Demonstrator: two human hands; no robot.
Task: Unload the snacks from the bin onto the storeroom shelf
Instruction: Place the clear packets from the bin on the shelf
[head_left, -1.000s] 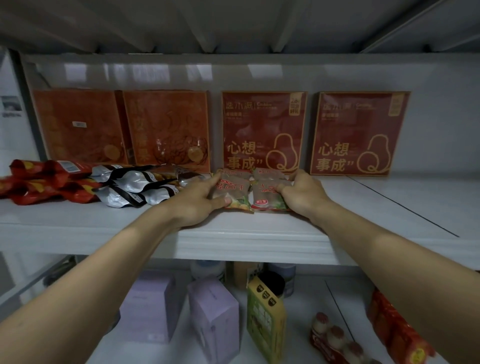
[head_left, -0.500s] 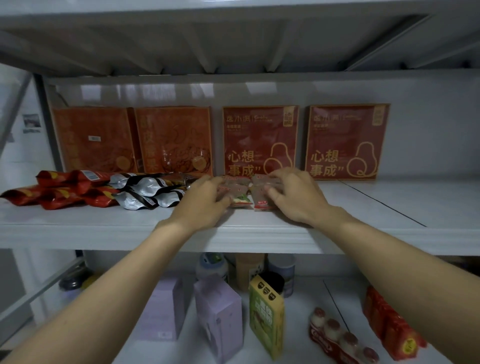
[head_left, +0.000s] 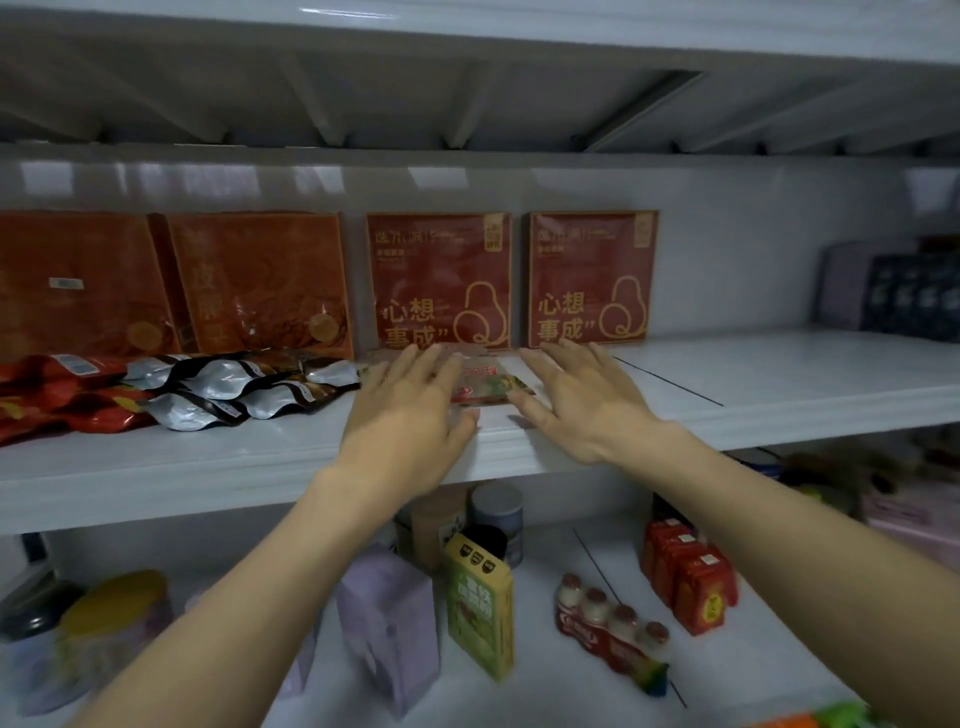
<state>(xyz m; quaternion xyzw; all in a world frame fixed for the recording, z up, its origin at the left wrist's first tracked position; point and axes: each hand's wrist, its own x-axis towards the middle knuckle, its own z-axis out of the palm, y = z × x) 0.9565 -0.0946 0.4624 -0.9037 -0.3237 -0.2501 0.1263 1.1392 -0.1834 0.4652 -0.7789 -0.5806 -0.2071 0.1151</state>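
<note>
Small red-and-green snack packets (head_left: 485, 384) lie flat near the front of the white shelf (head_left: 753, 384), just ahead of two upright red boxes (head_left: 439, 280). My left hand (head_left: 410, 415) lies over the packets' left side with straight, spread fingers. My right hand (head_left: 576, 400) sits at their right side, fingers straight and spread too. Neither hand grips anything. Part of the packets is hidden under my left hand. The bin is out of view.
Silver-and-black pouches (head_left: 234, 387) and red packets (head_left: 57, 395) lie at the shelf's left, orange boxes (head_left: 171, 283) stand behind them. Dark boxes (head_left: 904, 296) stand far right. The lower shelf holds purple cartons (head_left: 387, 618), a green box (head_left: 480, 608), small bottles (head_left: 610, 629) and red cartons (head_left: 691, 577).
Both hands have let go of the snack packets and their fingers have straightened and spread. The camera has pulled back and tilted, showing more of the lower shelf.
</note>
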